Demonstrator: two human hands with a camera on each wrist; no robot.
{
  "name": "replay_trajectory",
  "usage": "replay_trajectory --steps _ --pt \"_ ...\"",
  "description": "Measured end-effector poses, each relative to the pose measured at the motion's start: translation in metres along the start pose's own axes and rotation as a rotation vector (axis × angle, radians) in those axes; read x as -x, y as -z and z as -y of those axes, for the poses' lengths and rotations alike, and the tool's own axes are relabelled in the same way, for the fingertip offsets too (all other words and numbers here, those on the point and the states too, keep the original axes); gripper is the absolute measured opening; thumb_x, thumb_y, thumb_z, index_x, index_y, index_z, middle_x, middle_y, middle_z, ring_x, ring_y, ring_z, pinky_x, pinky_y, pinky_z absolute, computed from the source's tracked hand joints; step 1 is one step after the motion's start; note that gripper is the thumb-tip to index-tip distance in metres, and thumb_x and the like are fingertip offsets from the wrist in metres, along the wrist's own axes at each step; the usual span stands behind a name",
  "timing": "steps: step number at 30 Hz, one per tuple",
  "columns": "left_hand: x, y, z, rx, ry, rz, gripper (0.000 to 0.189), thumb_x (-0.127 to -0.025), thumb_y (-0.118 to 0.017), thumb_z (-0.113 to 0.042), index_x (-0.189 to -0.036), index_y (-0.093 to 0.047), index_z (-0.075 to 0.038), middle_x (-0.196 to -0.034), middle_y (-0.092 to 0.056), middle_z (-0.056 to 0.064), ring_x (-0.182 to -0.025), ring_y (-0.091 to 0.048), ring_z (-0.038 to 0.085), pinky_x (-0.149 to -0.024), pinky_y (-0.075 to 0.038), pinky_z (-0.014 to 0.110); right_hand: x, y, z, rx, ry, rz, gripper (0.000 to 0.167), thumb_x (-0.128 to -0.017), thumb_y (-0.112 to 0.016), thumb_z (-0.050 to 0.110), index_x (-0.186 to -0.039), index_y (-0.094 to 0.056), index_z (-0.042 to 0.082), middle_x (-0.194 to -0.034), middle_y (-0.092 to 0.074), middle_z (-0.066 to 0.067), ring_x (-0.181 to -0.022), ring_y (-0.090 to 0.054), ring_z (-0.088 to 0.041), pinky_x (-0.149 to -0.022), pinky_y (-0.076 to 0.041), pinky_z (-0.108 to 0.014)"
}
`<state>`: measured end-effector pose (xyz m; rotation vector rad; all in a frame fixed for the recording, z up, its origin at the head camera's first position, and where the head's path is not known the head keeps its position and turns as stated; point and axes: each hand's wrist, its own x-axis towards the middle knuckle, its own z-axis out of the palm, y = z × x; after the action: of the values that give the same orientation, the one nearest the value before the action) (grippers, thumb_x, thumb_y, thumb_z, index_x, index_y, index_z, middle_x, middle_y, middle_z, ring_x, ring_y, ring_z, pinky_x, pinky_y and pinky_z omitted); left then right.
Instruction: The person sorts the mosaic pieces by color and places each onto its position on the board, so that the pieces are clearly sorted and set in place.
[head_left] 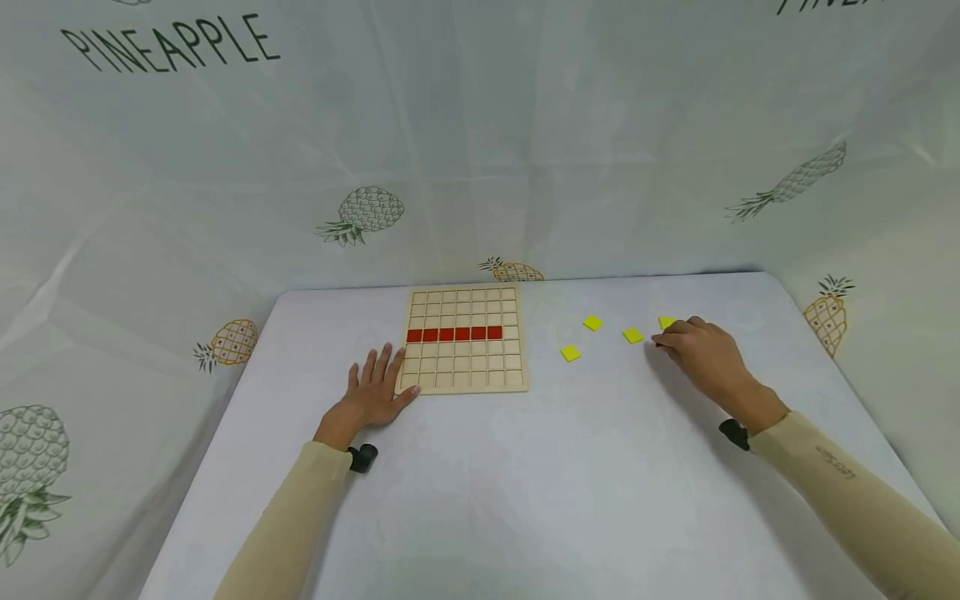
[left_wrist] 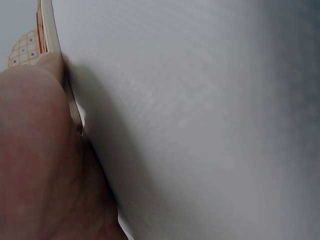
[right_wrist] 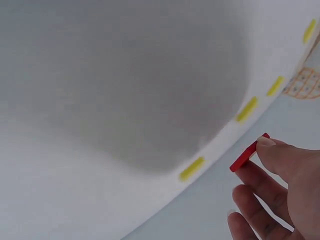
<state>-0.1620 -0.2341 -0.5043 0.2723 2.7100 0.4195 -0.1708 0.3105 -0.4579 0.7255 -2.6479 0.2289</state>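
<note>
A pale wooden grid board [head_left: 463, 382] lies on the table, with a row of several red square tiles [head_left: 447, 334] across its middle. My left hand [head_left: 372, 393] rests at the board's lower left corner, fingers spread and straight, its thumb over the near edge; in the left wrist view the palm [left_wrist: 35, 150] lies beside the board's edge. My right hand [head_left: 705, 354] is raised above the table on the right. Between thumb and fingers it pinches a red tile [right_wrist: 250, 153], seen clearly in the right wrist view.
Several yellow square tiles [head_left: 633, 335] lie scattered on the white table [head_left: 480, 492] between the board and my right hand. One yellow tile [head_left: 667, 322] is partly behind that hand. A pineapple-print cloth [head_left: 480, 150] hangs behind the table.
</note>
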Motion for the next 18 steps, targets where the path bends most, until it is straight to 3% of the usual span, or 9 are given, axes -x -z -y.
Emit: replay_trajectory --steps 18 --pt "0.0 -0.001 0.0 0.002 0.001 -0.006 0.086 -0.111 -0.044 -0.05 -0.169 0.0 -0.004 -0.175 0.013 0.024 -0.16 0.013 0.048 -0.124 0.011 0.07 -0.055 -0.019 0.07 -0.067 0.119 0.006 0.023 -0.083 -0.087 -0.001 -0.105 -0.083 0.003 -0.1 -0.077 -0.011 -0.093 -0.069 -0.032 -0.077 -0.06 -0.045"
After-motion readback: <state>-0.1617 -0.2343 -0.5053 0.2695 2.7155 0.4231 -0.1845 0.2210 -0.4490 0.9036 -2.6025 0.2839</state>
